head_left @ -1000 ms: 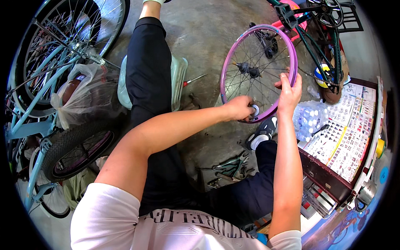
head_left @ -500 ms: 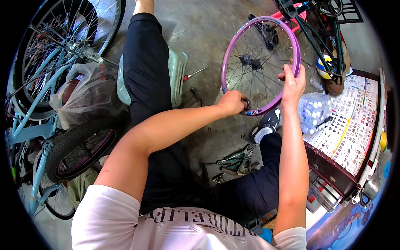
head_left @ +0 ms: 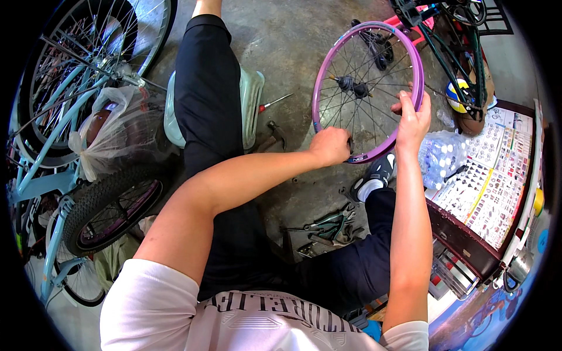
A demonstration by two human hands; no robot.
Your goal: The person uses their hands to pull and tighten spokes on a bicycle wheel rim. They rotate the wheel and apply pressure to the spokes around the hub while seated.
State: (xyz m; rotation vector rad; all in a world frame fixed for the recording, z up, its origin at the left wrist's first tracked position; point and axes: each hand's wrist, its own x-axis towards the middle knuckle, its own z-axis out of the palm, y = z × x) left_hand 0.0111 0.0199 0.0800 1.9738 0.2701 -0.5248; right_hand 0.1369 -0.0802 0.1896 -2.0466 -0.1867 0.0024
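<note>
Right grip (head_left: 413,121) clasps purple wheel (head_left: 353,88), four o'clock; left grip (head_left: 331,145), seven o'clock: can't tell. Slack clasp: wheel could twist.

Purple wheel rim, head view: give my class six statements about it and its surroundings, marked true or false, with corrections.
1. The right hand grips the purple rim. True.
2. A tyre covers the purple rim. False: the rim is bare.
3. The left hand is at the rim's lower edge in the picture. True.
4. A screwdriver is in the right hand. False: the red-handled screwdriver lies on the floor.
5. A light blue bicycle frame is at the picture's left. True.
6. Wrapped bottles stand left of the rim. False: the wrapped bottles are right of it.
</note>
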